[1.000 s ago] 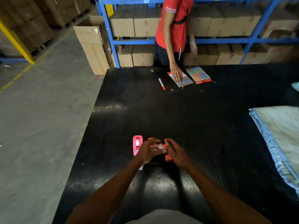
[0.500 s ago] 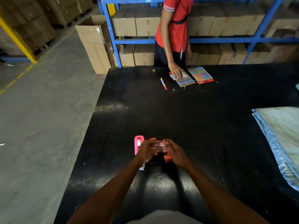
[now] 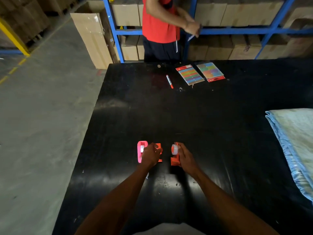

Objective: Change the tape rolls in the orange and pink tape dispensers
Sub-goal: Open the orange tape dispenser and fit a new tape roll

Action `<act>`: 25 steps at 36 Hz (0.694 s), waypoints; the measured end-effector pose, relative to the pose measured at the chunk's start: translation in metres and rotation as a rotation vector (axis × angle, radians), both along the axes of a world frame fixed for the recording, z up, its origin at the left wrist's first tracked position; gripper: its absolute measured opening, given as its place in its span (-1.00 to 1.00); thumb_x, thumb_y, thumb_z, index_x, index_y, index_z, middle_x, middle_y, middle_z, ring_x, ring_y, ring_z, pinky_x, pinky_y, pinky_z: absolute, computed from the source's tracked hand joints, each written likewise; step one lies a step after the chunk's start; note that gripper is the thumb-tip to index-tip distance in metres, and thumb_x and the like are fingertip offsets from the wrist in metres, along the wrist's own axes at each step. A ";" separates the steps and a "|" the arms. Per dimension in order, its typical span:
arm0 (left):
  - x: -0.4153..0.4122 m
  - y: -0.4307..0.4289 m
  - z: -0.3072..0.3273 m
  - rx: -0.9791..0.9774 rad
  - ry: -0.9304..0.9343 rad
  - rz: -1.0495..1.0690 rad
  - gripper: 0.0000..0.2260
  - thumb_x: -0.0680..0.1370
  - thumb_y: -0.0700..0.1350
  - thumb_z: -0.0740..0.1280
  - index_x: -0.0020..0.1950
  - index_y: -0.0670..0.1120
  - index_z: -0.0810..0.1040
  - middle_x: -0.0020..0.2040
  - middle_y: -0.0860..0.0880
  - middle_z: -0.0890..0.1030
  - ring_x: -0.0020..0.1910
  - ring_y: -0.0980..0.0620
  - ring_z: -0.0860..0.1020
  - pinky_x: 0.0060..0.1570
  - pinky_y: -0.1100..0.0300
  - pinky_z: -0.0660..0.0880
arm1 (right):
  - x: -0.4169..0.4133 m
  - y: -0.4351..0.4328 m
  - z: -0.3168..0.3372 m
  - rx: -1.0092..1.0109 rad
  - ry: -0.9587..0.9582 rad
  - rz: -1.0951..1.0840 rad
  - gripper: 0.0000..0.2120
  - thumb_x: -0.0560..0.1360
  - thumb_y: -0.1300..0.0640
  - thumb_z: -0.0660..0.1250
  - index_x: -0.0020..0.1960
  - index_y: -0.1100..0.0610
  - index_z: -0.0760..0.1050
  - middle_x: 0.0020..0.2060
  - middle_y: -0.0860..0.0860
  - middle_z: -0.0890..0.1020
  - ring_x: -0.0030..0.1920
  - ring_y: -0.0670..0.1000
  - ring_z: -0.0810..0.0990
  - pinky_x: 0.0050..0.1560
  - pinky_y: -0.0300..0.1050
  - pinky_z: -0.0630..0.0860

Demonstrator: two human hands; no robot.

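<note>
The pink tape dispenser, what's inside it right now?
A whitish tape roll sits inside the pink tape dispenser. The left hand covers its right side, so the rest is hidden.

A single head-worn wide-angle camera looked forward and steeply down from the near edge of a black table (image 3: pixel 186 116), both forearms close below the lens, and reached as far as blue shelving (image 3: pixel 237 31) behind.

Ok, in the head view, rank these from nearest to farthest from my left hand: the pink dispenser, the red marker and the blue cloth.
From the left hand:
1. Pink dispenser, right beside it on its left, partly covered by it.
2. Red marker, farther up the table, toward the far edge.
3. Blue cloth, away at the table's right edge.
</note>
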State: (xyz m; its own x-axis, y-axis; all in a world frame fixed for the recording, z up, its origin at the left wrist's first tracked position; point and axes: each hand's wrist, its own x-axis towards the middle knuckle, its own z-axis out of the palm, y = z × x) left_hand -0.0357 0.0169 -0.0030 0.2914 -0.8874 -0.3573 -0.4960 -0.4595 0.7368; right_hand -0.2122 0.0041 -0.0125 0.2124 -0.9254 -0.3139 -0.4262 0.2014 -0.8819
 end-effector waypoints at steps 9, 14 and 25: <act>-0.023 -0.025 -0.029 0.160 -0.412 -0.175 -0.54 0.58 -0.03 0.25 0.43 -0.15 0.28 0.39 -0.24 0.35 0.26 -0.26 0.48 0.19 -0.11 0.48 | -0.006 -0.013 0.007 0.056 -0.048 0.010 -0.42 0.55 -0.25 0.10 0.48 0.02 0.34 0.30 -0.01 0.53 0.27 0.00 0.53 0.35 0.04 0.45; -0.031 -0.040 -0.039 0.234 -0.490 -0.212 -0.58 0.63 0.02 0.16 0.45 -0.09 0.25 0.39 -0.24 0.35 0.31 -0.26 0.44 0.17 -0.15 0.48 | -0.010 -0.023 0.003 0.087 -0.056 -0.003 -0.58 0.65 -0.09 0.12 0.47 0.00 0.34 0.30 -0.04 0.52 0.28 -0.04 0.51 0.37 -0.05 0.41; -0.033 -0.048 -0.024 0.031 0.115 0.030 -0.72 0.45 -0.04 0.47 0.07 -0.12 0.51 -0.11 -0.06 0.66 -0.30 0.14 0.62 -0.39 0.41 0.53 | -0.016 -0.040 -0.022 0.088 -0.013 -0.056 -0.67 0.66 -0.15 0.01 0.36 -0.16 0.38 0.16 -0.01 0.63 0.12 -0.02 0.64 0.22 0.14 0.55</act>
